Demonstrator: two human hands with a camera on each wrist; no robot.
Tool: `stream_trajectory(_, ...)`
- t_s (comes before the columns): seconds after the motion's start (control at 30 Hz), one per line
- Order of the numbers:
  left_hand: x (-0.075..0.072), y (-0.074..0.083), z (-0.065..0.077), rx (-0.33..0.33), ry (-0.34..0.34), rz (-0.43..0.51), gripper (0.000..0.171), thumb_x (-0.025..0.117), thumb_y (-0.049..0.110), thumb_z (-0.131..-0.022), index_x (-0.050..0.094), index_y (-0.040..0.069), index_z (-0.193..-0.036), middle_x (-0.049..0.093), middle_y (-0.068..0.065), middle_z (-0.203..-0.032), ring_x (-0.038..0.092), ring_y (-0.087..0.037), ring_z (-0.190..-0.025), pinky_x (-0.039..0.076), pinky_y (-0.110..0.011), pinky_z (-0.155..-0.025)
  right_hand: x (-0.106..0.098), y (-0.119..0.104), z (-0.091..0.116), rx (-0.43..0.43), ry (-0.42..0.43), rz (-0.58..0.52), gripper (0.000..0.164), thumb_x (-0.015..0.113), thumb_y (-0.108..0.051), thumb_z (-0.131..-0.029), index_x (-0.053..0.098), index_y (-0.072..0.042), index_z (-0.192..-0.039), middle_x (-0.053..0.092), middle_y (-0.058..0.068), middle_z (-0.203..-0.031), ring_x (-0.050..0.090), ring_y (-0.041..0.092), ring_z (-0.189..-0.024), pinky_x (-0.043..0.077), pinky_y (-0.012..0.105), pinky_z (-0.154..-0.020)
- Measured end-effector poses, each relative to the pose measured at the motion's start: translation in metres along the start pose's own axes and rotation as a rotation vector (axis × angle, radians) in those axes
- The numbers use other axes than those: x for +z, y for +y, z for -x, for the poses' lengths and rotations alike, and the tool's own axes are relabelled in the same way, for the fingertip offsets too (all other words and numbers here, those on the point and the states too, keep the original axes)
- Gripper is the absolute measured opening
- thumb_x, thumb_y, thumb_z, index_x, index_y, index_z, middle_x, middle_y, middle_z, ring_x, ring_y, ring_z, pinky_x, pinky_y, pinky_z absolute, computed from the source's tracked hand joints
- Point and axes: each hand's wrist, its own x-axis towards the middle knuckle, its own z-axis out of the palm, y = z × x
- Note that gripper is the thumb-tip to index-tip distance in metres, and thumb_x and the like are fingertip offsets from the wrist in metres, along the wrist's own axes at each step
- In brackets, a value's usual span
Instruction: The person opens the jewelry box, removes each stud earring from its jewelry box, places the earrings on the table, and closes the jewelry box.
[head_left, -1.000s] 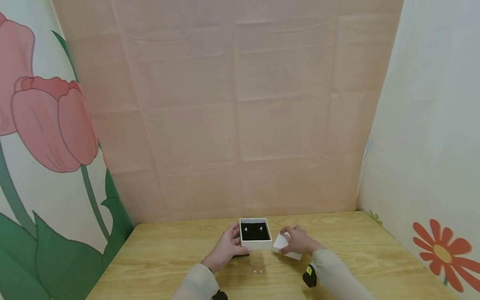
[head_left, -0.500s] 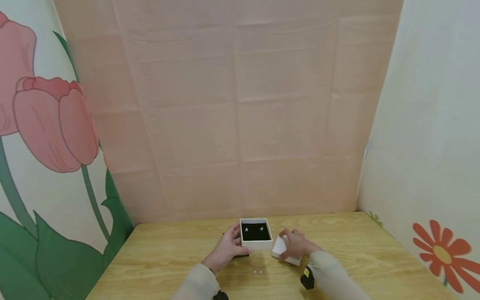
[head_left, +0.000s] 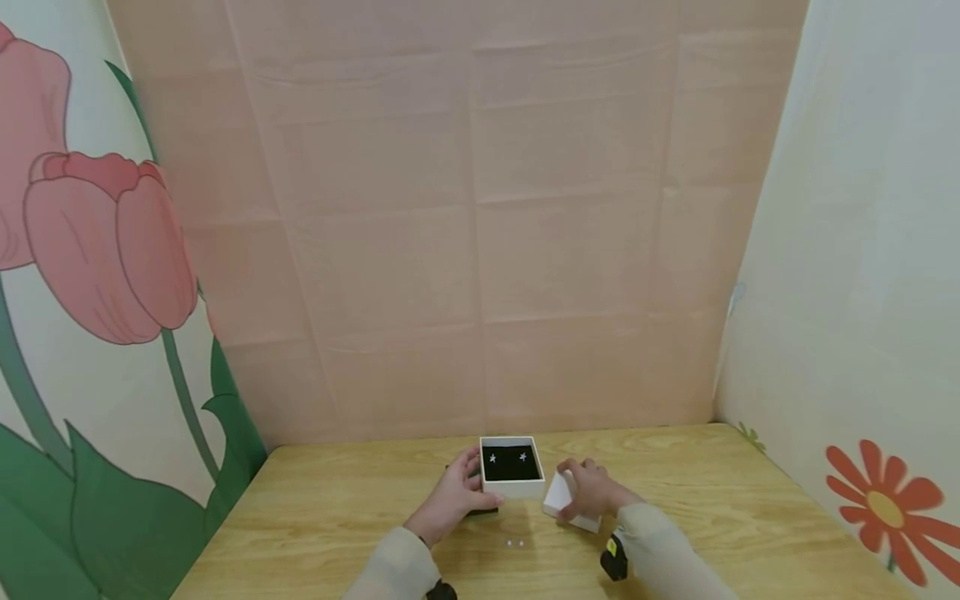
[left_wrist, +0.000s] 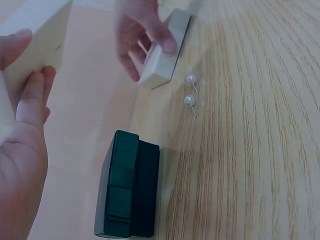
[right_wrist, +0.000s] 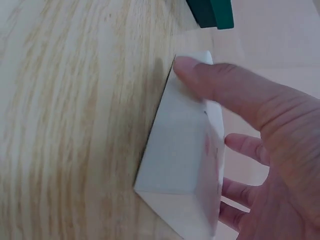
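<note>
My left hand [head_left: 447, 502] holds a white jewelry box [head_left: 517, 491] by its left side, raised over the table and tipped toward me. A black insert [head_left: 510, 472] inside it carries two star-shaped earrings [head_left: 522, 457]. To the right, my right hand [head_left: 594, 487] grips a white box lid [left_wrist: 159, 67], thumb on its near side and fingers at the far side. In the right wrist view the lid's lower edge lies along the tabletop. Two pearl stud earrings [left_wrist: 190, 100] lie on the wood between the hands, nearer to me.
A dark green box [left_wrist: 121, 185] stands on the table below my left hand, mostly covered by it in the head view. The wood-grain table [head_left: 330, 500] reaches back to a pink cloth backdrop [head_left: 390, 250]. Flower-printed walls [head_left: 832, 333] flank both sides.
My right hand and the lid have shifted slightly left, and the right wrist has turned a little. The left hand keeps the jewelry box in nearly the same place.
</note>
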Motion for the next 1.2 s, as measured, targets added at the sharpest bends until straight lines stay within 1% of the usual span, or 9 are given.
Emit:
stream_trajectory(0.13,-0.001,0.000,0.000,0.001,0.005,0.004,0.092,0.069,-0.018,-0.074,0.017,-0.006,-0.149,0.025,-0.030,-0.152,0.051,-0.037,-0.125,0.052,-0.036,-0.091,-0.003,-0.001,0.000,-0.022,0.002,0.057,0.086,0.088,-0.035,-0.063,0.049,-0.008,-0.135,0.051,0.024,-0.123,0.050,0.040,-0.106,0.045,0.060,-0.085)
stream_trajectory(0.2,-0.001,0.000,0.000,0.008,0.003,0.003,0.091,0.068,-0.018,-0.074,0.017,-0.007,-0.149,0.026,-0.031,-0.152,0.052,-0.037,-0.125,0.052,-0.036,-0.091,-0.006,-0.002,0.000,-0.063,0.022,0.058,0.086,0.085,-0.037,-0.067,0.048,-0.005,-0.137,0.051,0.027,-0.126,0.049,0.046,-0.111,0.041,0.065,-0.090)
stream_trajectory(0.27,-0.001,0.000,0.000,0.013,0.002,0.003,0.091,0.068,-0.018,-0.074,0.017,-0.007,-0.148,0.026,-0.031,-0.152,0.051,-0.038,-0.125,0.052,-0.036,-0.090,-0.009,-0.004,0.000,-0.115,0.058,0.042,0.079,0.083,-0.035,-0.072,0.049,-0.002,-0.135,0.051,0.030,-0.127,0.047,0.050,-0.115,0.037,0.066,-0.094)
stream_trajectory(0.37,-0.001,0.001,0.001,0.015,0.004,0.008,0.091,0.068,-0.018,-0.074,0.016,-0.008,-0.148,0.025,-0.032,-0.152,0.051,-0.039,-0.126,0.052,-0.036,-0.090,-0.013,-0.007,-0.001,-0.170,0.126,-0.015,0.064,0.078,-0.025,-0.079,0.052,0.001,-0.131,0.053,0.029,-0.125,0.049,0.048,-0.115,0.039,0.063,-0.095)
stream_trajectory(0.5,-0.001,0.001,0.000,0.011,0.003,0.012,0.091,0.067,-0.018,-0.074,0.016,-0.008,-0.148,0.025,-0.031,-0.152,0.050,-0.039,-0.126,0.052,-0.036,-0.090,-0.016,-0.011,-0.004,-0.163,0.171,-0.106,0.044,0.072,-0.016,-0.086,0.057,-0.003,-0.125,0.058,0.019,-0.123,0.056,0.039,-0.111,0.045,0.055,-0.092)
stream_trajectory(0.77,-0.001,0.001,0.000,0.012,-0.001,0.009,0.091,0.067,-0.019,-0.074,0.017,-0.008,-0.148,0.026,-0.031,-0.152,0.051,-0.039,-0.125,0.052,-0.036,-0.090,-0.023,-0.016,-0.005,-0.234,0.108,-0.292,0.024,0.065,-0.016,-0.092,0.063,-0.006,-0.113,0.066,0.011,-0.105,0.062,0.020,-0.088,0.052,0.037,-0.077)
stream_trajectory(0.93,-0.001,0.004,0.002,0.012,-0.003,0.003,0.093,0.069,-0.017,-0.074,0.016,-0.007,-0.149,0.023,-0.031,-0.153,0.049,-0.039,-0.127,0.051,-0.036,-0.092,-0.026,-0.018,-0.004,-0.258,0.079,-0.328,0.026,0.063,-0.021,-0.093,0.063,-0.003,-0.112,0.066,0.010,-0.095,0.064,0.026,-0.078,0.048,0.030,-0.065)
stream_trajectory(1.03,-0.003,0.005,0.004,0.025,-0.008,0.014,0.093,0.071,-0.015,-0.073,0.017,-0.005,-0.148,0.027,-0.029,-0.152,0.052,-0.036,-0.124,0.052,-0.037,-0.091,-0.026,-0.020,-0.003,-0.265,0.073,-0.350,0.023,0.062,-0.020,-0.093,0.063,-0.004,-0.110,0.065,0.010,-0.090,0.064,0.030,-0.075,0.047,0.029,-0.059)
stream_trajectory(1.2,-0.012,0.007,0.015,0.047,-0.031,0.015,0.089,0.073,-0.012,-0.074,0.021,-0.001,-0.145,0.037,-0.025,-0.147,0.058,-0.029,-0.117,0.053,-0.035,-0.088,-0.026,-0.022,0.000,-0.266,0.062,-0.377,0.019,0.062,-0.020,-0.094,0.063,-0.007,-0.108,0.063,0.006,-0.085,0.063,0.029,-0.075,0.048,0.032,-0.056)
